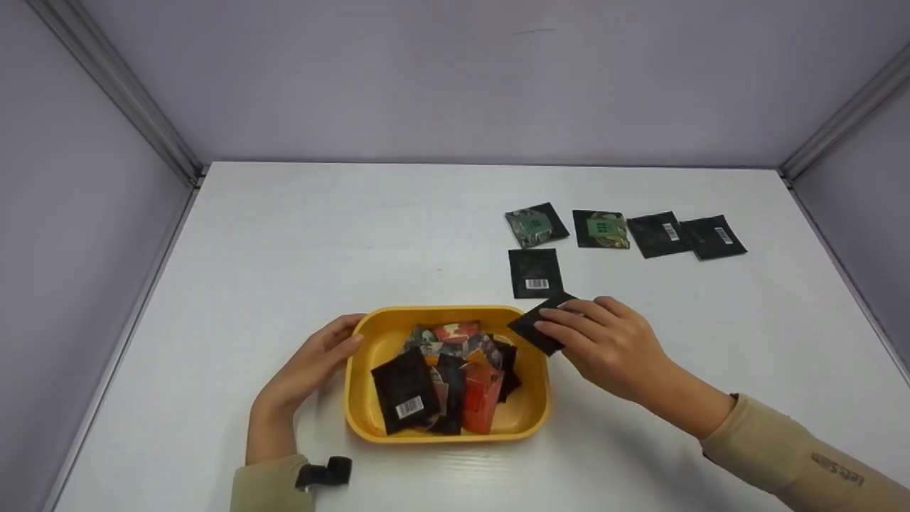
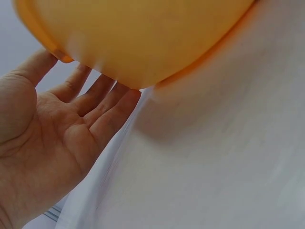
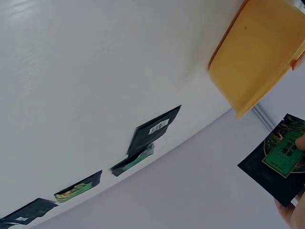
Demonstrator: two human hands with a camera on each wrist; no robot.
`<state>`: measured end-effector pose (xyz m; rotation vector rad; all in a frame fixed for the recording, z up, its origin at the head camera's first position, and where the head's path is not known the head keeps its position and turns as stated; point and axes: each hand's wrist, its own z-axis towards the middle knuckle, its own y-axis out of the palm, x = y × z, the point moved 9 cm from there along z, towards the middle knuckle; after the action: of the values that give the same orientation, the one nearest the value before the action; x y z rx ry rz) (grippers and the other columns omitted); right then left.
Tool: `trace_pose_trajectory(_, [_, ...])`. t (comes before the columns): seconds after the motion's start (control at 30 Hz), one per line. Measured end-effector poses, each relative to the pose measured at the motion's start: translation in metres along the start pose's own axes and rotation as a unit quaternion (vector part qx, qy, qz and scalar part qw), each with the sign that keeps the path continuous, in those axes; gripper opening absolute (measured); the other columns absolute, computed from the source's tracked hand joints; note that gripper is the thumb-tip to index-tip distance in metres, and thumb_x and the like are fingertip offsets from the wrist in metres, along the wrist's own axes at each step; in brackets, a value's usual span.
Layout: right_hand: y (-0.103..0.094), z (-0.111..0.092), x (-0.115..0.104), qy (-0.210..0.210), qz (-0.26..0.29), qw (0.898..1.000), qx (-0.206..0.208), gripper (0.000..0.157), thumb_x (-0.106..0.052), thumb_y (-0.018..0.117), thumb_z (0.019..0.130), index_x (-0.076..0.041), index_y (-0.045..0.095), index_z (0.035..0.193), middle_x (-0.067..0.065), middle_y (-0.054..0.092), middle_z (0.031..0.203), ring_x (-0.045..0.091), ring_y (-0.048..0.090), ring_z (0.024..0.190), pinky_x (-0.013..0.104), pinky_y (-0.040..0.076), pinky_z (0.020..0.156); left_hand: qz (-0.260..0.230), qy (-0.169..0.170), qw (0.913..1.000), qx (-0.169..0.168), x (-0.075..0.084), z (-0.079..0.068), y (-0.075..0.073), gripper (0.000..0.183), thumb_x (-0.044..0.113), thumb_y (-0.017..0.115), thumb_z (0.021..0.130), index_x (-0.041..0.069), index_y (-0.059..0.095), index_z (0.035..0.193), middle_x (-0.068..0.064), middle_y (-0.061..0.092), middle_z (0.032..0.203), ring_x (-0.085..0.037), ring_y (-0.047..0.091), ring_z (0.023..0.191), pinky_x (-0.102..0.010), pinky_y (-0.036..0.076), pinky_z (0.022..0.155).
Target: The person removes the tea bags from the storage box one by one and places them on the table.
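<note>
My right hand (image 1: pixel 615 348) pinches a flat black sachet (image 1: pixel 538 327) above the right rim of a yellow plastic tub (image 1: pixel 448 439). The right wrist view shows a green label on the underside of this sachet (image 3: pixel 271 167), with the thumb on it. At the tub's left end, my left hand (image 1: pixel 313 366) touches the rim and outer wall with fairly straight fingers; the left wrist view shows the thumb (image 2: pixel 45 64) at the rim and the fingertips along the wall. Inside the tub lie several sachets, among them a black one with a barcode (image 1: pixel 405 387) and a red one (image 1: pixel 481 398).
Beyond the tub, a black sachet (image 1: pixel 535 274) lies barcode up, below a green-labelled one (image 1: pixel 537 225). Another green-labelled sachet (image 1: pixel 601 229) and two black ones, (image 1: pixel 657 235) overlapping at their edges, continue the row rightward. Pale walls (image 1: pixel 469 85) enclose the white table (image 1: pixel 320 235).
</note>
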<state>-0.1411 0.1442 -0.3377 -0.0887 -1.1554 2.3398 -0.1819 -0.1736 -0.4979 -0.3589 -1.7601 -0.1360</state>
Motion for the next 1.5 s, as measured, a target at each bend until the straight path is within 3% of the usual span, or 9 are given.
trace_pose_trajectory(0.27, [0.003,-0.02,0.035,0.044,-0.011,0.999,-0.021,0.028,-0.014,0.05,0.102,-0.004,0.075,0.108,0.009,0.074,0.104,0.029,0.069,0.088,0.043,0.056,0.073,-0.022,0.01,0.9996,-0.016,0.003,-0.001,0.002,0.045,0.027,0.056,0.103,0.006,0.047,0.142,-0.012,0.053,0.14,-0.026,0.05,0.127,-0.037,0.039,0.11])
trace_pose_trajectory(0.37, [0.006,-0.028,0.047,0.063,-0.016,0.997,-0.032,0.02,-0.006,0.061,0.094,-0.004,0.075,0.108,0.009,0.075,0.103,0.03,0.069,0.089,0.043,0.056,0.074,-0.017,0.009,0.9997,-0.015,0.003,-0.001,0.002,0.045,0.027,0.056,0.103,0.006,0.048,0.142,-0.011,0.053,0.14,-0.025,0.05,0.127,-0.038,0.038,0.111])
trace_pose_trajectory(0.53, [0.015,-0.038,0.067,0.085,-0.031,0.994,-0.052,0.027,0.002,0.073,0.08,-0.004,0.075,0.106,0.011,0.075,0.099,0.03,0.069,0.088,0.044,0.056,0.072,-0.016,0.0,0.9998,-0.007,0.001,0.0,0.002,0.045,0.029,0.057,0.102,0.009,0.049,0.142,-0.009,0.054,0.14,-0.024,0.05,0.127,-0.041,0.037,0.112])
trace_pose_trajectory(0.77, [0.033,-0.053,0.093,0.103,-0.055,0.989,-0.093,0.024,0.003,0.074,0.08,-0.002,0.074,0.104,0.013,0.074,0.095,0.031,0.067,0.083,0.045,0.057,0.07,-0.018,-0.007,0.9998,-0.002,0.0,-0.001,0.001,0.044,0.031,0.058,0.101,0.011,0.051,0.141,-0.006,0.055,0.139,-0.022,0.051,0.126,-0.042,0.037,0.111])
trace_pose_trajectory(1.1, [0.055,-0.069,0.116,0.08,-0.084,0.985,-0.126,0.022,0.002,0.069,0.086,0.001,0.067,0.109,0.015,0.073,0.09,0.034,0.067,0.078,0.047,0.056,0.064,-0.016,-0.003,0.9999,-0.004,0.001,0.0,0.001,0.046,0.031,0.058,0.101,0.01,0.05,0.141,-0.007,0.055,0.139,-0.023,0.051,0.126,-0.04,0.038,0.111])
trace_pose_trajectory(1.37, [0.068,-0.073,0.122,0.05,-0.099,0.984,-0.141,0.023,0.006,0.071,0.083,0.003,0.065,0.105,0.017,0.073,0.085,0.035,0.066,0.075,0.047,0.054,0.061,-0.013,0.001,0.9998,-0.013,0.002,0.0,0.002,0.048,0.031,0.057,0.102,0.006,0.048,0.142,-0.011,0.053,0.141,-0.025,0.05,0.128,-0.04,0.039,0.111])
trace_pose_trajectory(1.5, [0.076,-0.074,0.127,0.057,-0.091,0.983,-0.149,0.024,0.009,0.069,0.082,0.003,0.066,0.105,0.017,0.073,0.09,0.036,0.067,0.073,0.048,0.055,0.062,-0.013,-0.003,0.9999,-0.008,0.001,0.0,0.001,0.047,0.032,0.057,0.102,0.008,0.049,0.142,-0.01,0.054,0.14,-0.025,0.051,0.127,-0.041,0.039,0.11])
